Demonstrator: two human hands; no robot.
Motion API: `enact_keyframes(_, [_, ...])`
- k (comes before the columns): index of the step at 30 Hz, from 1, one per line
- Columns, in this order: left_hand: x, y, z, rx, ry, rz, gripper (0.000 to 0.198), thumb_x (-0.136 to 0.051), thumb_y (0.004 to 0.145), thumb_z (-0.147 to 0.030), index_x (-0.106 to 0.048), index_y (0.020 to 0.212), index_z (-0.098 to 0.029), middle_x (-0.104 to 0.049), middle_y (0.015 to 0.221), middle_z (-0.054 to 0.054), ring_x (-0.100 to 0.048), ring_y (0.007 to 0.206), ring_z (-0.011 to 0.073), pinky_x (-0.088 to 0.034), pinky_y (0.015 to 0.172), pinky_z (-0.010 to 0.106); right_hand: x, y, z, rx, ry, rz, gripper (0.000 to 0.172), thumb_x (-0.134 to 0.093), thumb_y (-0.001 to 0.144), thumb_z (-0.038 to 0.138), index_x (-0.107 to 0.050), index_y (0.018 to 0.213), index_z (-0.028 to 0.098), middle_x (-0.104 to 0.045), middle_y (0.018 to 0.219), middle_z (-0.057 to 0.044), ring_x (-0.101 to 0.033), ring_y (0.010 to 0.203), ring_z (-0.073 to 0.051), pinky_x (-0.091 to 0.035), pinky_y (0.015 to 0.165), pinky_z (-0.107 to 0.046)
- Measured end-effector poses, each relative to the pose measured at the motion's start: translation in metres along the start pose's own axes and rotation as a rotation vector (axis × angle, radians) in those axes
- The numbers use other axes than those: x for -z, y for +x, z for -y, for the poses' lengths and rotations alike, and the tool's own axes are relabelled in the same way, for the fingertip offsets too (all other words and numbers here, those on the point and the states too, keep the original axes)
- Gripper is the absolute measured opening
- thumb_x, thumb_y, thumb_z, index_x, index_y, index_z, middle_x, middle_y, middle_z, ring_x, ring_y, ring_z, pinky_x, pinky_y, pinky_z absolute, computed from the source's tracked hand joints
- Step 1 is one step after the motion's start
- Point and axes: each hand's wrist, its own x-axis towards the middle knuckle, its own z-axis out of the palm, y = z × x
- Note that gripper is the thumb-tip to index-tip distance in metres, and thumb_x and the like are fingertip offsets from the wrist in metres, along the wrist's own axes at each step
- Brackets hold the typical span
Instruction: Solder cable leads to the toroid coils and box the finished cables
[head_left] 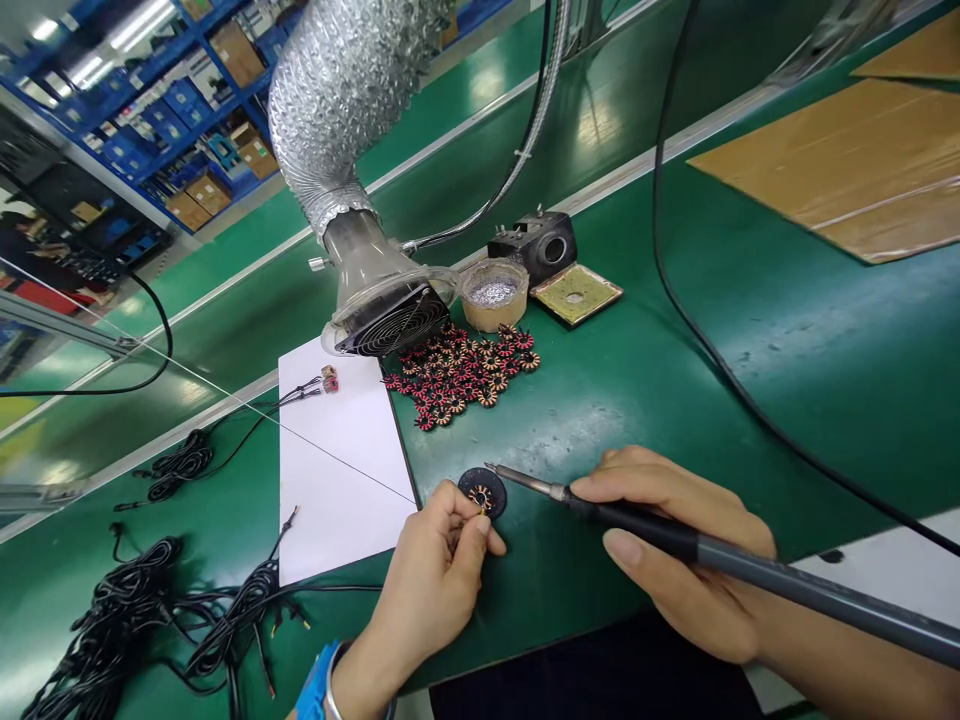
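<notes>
My right hand (690,540) is closed around a soldering iron (660,527), whose tip points left at the edge of a round black disc (501,502). On that disc lies a small stator core wound with copper-coloured wire (481,495). My left hand (439,560) pinches with thumb and finger at the near side of the disc. A thin silvery wire (322,447) runs from the upper left down to this hand; the pinched end is mostly hidden by the fingers. A black cable (341,588) passes to the left wrist.
Behind the disc lies a pile of red and copper wound cores (465,375), below a fume extractor (394,315). A solder pot (495,293), an iron stand (536,245) and a sponge tray (577,295) stand behind. White paper (337,470) and black cable bundles (127,610) lie left.
</notes>
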Motion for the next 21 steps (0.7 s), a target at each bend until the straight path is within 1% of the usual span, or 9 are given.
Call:
enact_keyframes(4, [0.000,-0.001,0.001,-0.014,0.046,-0.005,0.018,-0.043,0.097,-0.035,-0.047,0.086,-0.021,-0.068,0.082,0.000,-0.047,0.054,0.0082,-0.034,0.050,0.020,-0.001,0.002,0.001,0.005,-0.014,-0.001,0.030,-0.050,0.078,0.009,-0.060,0.106,0.018,-0.057,0.070,-0.002,-0.053,0.060,-0.015,-0.043,0.051,-0.029])
enact_keyframes(7, [0.002,-0.001,-0.001,-0.019,0.028,-0.020,0.021,-0.040,0.098,-0.037,-0.047,0.086,-0.021,-0.067,0.080,0.000,-0.045,0.053,0.0088,-0.033,0.051,0.022,-0.003,0.003,0.003,0.019,-0.014,-0.018,0.029,-0.051,0.078,0.010,-0.061,0.104,0.018,-0.056,0.068,-0.001,-0.052,0.058,-0.014,-0.042,0.050,-0.028])
enact_keyframes(10, [0.006,0.000,-0.002,-0.023,0.018,-0.056,0.023,-0.040,0.097,-0.038,-0.048,0.084,-0.020,-0.059,0.072,-0.002,-0.040,0.053,0.0092,-0.030,0.050,0.022,-0.001,0.006,0.003,0.041,-0.021,-0.032,0.028,-0.052,0.080,0.011,-0.063,0.104,0.018,-0.057,0.068,-0.001,-0.053,0.057,-0.014,-0.042,0.049,-0.027])
enact_keyframes(13, [0.009,0.001,-0.002,-0.040,0.079,-0.104,0.013,-0.050,0.090,-0.030,-0.049,0.083,-0.020,-0.048,0.067,-0.004,-0.040,0.056,0.0101,-0.031,0.052,0.022,0.009,0.023,-0.004,0.102,-0.127,-0.049,0.029,-0.056,0.082,0.013,-0.064,0.108,0.021,-0.063,0.077,-0.004,-0.057,0.064,-0.016,-0.045,0.054,-0.030])
enact_keyframes(15, [0.009,0.001,-0.002,-0.049,0.132,-0.137,0.007,-0.054,0.086,-0.026,-0.049,0.085,-0.021,-0.048,0.069,-0.004,-0.043,0.059,0.0108,-0.032,0.054,0.022,0.019,0.045,-0.017,0.187,-0.265,-0.068,0.032,-0.059,0.083,0.015,-0.065,0.114,0.023,-0.067,0.088,-0.005,-0.060,0.073,-0.019,-0.048,0.064,-0.034])
enact_keyframes(17, [0.007,0.001,-0.002,-0.059,0.196,-0.172,0.009,-0.054,0.085,-0.026,-0.049,0.090,-0.021,-0.049,0.069,-0.004,-0.045,0.059,0.0116,-0.033,0.055,0.023,0.029,0.071,-0.036,0.262,-0.395,-0.110,0.035,-0.061,0.086,0.017,-0.064,0.119,0.025,-0.068,0.097,-0.006,-0.061,0.083,-0.021,-0.050,0.077,-0.037])
enact_keyframes(18, [0.006,0.001,-0.003,-0.064,0.236,-0.191,0.012,-0.054,0.085,-0.027,-0.049,0.094,-0.021,-0.049,0.068,-0.004,-0.045,0.058,0.0122,-0.033,0.055,0.023,0.032,0.084,-0.047,0.251,-0.437,-0.109,0.035,-0.060,0.088,0.018,-0.063,0.122,0.026,-0.067,0.101,-0.006,-0.061,0.088,-0.021,-0.050,0.081,-0.037])
enact_keyframes(20, [0.005,0.002,-0.004,-0.068,0.313,-0.216,0.019,-0.055,0.085,-0.028,-0.049,0.101,-0.021,-0.049,0.066,-0.004,-0.046,0.057,0.0134,-0.033,0.055,0.024,0.036,0.103,-0.069,0.204,-0.489,-0.102,0.033,-0.058,0.091,0.022,-0.063,0.123,0.026,-0.064,0.099,-0.005,-0.062,0.092,-0.020,-0.051,0.081,-0.034])
enact_keyframes(21, [0.004,0.002,-0.004,-0.068,0.345,-0.225,0.022,-0.055,0.084,-0.029,-0.050,0.104,-0.020,-0.049,0.065,-0.004,-0.047,0.057,0.0142,-0.034,0.055,0.025,0.037,0.109,-0.077,0.189,-0.494,-0.061,0.032,-0.057,0.091,0.022,-0.064,0.122,0.026,-0.065,0.099,-0.005,-0.063,0.092,-0.020,-0.051,0.082,-0.033])
